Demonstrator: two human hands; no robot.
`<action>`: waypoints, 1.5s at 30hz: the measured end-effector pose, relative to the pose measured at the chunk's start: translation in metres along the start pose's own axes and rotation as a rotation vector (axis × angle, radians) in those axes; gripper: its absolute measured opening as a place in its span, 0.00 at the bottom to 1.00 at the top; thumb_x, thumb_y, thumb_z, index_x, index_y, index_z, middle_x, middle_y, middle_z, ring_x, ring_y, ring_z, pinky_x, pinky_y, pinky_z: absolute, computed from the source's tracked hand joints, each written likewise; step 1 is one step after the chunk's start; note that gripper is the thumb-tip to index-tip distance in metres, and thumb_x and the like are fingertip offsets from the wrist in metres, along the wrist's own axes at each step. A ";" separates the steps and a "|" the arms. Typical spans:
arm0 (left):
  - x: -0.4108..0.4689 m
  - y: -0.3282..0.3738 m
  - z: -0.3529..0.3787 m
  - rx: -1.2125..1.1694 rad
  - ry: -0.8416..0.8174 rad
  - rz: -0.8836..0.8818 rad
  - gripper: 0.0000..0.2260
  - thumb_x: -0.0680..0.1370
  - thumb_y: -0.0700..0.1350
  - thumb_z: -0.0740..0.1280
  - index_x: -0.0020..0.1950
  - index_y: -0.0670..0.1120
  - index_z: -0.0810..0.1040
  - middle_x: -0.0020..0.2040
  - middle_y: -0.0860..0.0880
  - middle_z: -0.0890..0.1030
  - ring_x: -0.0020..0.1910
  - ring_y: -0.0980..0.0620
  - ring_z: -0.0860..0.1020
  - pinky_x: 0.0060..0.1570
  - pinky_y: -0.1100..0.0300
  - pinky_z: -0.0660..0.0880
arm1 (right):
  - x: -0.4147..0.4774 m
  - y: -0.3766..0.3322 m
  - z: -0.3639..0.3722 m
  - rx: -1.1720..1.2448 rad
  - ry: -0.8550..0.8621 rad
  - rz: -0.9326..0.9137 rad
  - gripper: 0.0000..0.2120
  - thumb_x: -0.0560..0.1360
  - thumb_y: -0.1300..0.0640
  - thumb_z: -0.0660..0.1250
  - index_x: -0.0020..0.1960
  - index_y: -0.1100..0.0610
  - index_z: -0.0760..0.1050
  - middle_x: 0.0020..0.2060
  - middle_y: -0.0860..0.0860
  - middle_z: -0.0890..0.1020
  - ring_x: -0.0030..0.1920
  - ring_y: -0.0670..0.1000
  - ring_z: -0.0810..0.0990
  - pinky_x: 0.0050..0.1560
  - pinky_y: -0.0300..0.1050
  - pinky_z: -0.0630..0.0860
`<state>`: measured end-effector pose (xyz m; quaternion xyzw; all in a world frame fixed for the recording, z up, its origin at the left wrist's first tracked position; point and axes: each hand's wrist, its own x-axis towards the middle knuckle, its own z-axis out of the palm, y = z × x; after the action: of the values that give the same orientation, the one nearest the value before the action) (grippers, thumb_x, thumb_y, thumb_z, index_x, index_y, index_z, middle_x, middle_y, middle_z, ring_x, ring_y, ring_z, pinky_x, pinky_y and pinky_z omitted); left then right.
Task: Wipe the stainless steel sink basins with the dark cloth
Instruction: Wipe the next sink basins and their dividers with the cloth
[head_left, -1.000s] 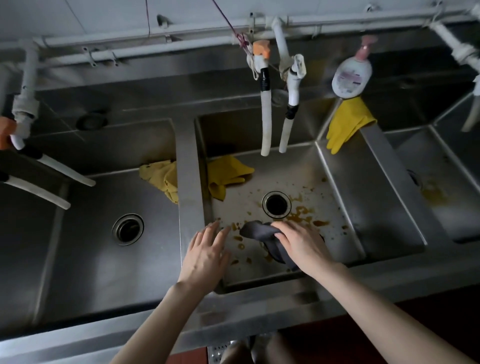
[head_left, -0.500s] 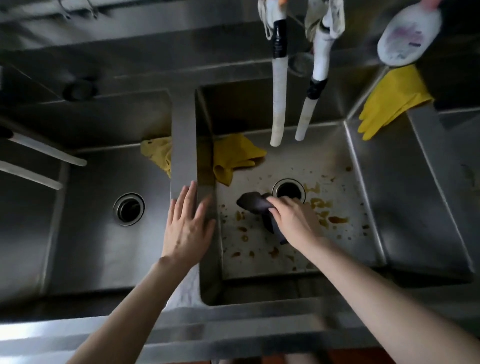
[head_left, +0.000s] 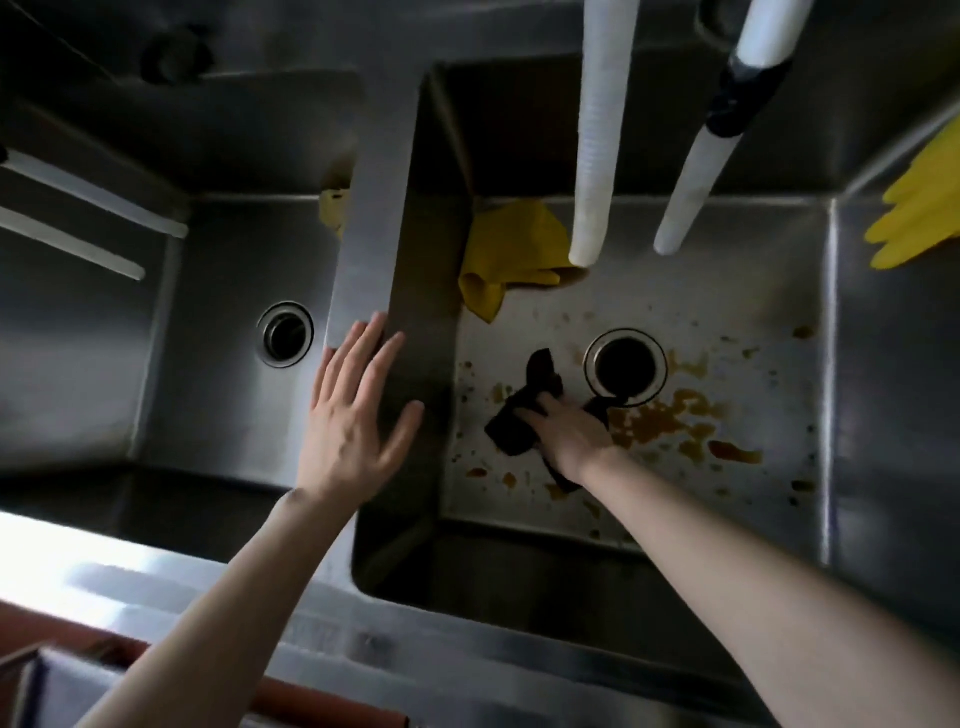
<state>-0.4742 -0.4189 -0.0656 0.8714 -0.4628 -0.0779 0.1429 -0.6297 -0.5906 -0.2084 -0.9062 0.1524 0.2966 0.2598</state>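
2 counted: left basin (head_left: 208, 364), stained basin (head_left: 727, 312) | 1 dark cloth (head_left: 511, 434) gripped by right hand (head_left: 569, 436) | left hand (head_left: 353, 415) laid spread on divider (head_left: 374, 208)

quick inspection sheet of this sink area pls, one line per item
surface: middle basin floor spotted with brown stains, thickest right of the drain
job's things: dark cloth bunched on that floor, left of the drain
clutter: yellow cloth draped over the divider; yellow glove at the right edge
grippers: right hand holds the dark cloth down; left hand open, fingers straight, at the divider
cables: nothing seen
surroundings: two white hoses hang over the middle basin; left basin dim, no stains visible
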 end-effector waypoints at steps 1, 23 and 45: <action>0.000 0.000 0.000 -0.015 0.001 -0.002 0.27 0.77 0.53 0.61 0.75 0.45 0.63 0.77 0.46 0.60 0.77 0.47 0.55 0.74 0.44 0.54 | 0.002 0.000 0.006 -0.058 -0.005 -0.014 0.28 0.81 0.58 0.58 0.77 0.47 0.52 0.76 0.54 0.52 0.74 0.61 0.56 0.67 0.54 0.65; -0.003 0.001 0.001 -0.081 0.130 -0.048 0.27 0.75 0.51 0.62 0.72 0.42 0.66 0.74 0.46 0.65 0.76 0.49 0.60 0.70 0.42 0.62 | 0.114 -0.021 0.002 -0.051 0.387 0.083 0.26 0.81 0.56 0.56 0.78 0.49 0.53 0.77 0.50 0.53 0.74 0.61 0.55 0.71 0.54 0.56; -0.003 -0.004 0.002 -0.067 0.097 -0.035 0.25 0.76 0.50 0.61 0.71 0.43 0.67 0.74 0.43 0.65 0.75 0.45 0.60 0.69 0.40 0.61 | 0.092 -0.015 0.034 -0.095 0.390 -0.067 0.27 0.75 0.54 0.67 0.73 0.49 0.66 0.73 0.53 0.66 0.64 0.64 0.68 0.59 0.56 0.74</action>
<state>-0.4736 -0.4144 -0.0688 0.8768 -0.4372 -0.0532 0.1928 -0.5676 -0.5706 -0.2831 -0.9623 0.1556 0.1137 0.1920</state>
